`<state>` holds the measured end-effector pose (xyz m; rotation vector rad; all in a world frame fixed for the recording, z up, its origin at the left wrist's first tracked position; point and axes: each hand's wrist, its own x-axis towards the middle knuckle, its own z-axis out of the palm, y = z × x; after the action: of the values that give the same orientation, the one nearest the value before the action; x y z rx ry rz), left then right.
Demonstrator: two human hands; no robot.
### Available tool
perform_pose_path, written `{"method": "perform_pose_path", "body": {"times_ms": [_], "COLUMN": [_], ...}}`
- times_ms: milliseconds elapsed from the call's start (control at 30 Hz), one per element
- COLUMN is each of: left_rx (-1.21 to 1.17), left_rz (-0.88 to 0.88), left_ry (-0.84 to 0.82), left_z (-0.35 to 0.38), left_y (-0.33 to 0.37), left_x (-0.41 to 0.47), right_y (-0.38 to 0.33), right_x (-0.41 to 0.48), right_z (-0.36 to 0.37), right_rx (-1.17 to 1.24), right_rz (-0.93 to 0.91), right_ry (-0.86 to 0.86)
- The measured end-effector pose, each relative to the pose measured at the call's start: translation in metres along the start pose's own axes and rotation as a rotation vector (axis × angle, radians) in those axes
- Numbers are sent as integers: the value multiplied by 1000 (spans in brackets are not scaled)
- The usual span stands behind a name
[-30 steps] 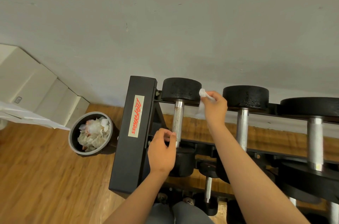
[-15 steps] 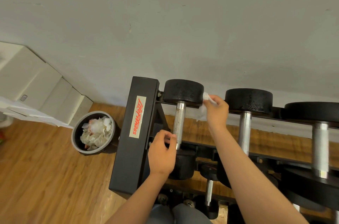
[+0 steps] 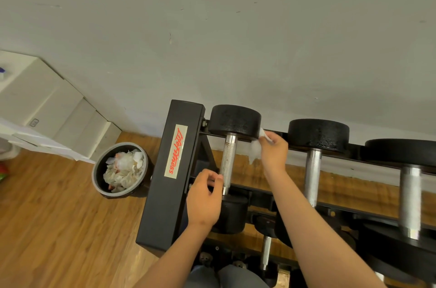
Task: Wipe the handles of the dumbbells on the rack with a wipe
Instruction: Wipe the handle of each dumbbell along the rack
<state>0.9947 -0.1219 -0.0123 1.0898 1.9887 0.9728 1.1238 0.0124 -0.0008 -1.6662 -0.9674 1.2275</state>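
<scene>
The right hand (image 3: 273,153) has come down from where it was a second ago, when it was raised level with the far head (image 3: 234,121) of the leftmost dumbbell. The wipe (image 3: 256,152) pinched in its fingers (image 3: 267,140) then poked up beside that head. Now it hangs mostly below the head's edge, next to the upper part of the knurled handle (image 3: 228,162). It is nearer the handle than before, with a narrow gap between them. The view has slid slightly, so the rack (image 3: 172,193) and its dumbbells sit a touch lower.
</scene>
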Motion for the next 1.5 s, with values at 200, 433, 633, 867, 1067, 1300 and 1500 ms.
{"method": "perform_pose_path", "body": {"times_ms": [200, 433, 633, 867, 1067, 1300, 1500], "left_rx": [2, -15, -28, -39, -46, -29, -8], "left_rz": [9, 9, 5, -8, -6, 1, -4], "left_ry": [2, 3, -10, -18, -31, -30, -31], "left_z": [-1, -1, -1, -2, -2, -3, -4], "left_y": [0, -2, -5, -3, -2, -3, 0], "left_x": [0, 0, 1, 2, 1, 1, 2], "right_y": [-18, 5, -12, 4, 3, -11, -3], "right_x": [20, 6, 17, 6, 16, 4, -18], "right_z": [6, 6, 5, 4, 3, 5, 4], "right_rx": [51, 101, 60, 34, -67, -53, -59], "right_rz": [27, 28, -51, -40, -46, -126, -237], "right_ry": [15, -17, -6, -16, -32, 25, 82]}}
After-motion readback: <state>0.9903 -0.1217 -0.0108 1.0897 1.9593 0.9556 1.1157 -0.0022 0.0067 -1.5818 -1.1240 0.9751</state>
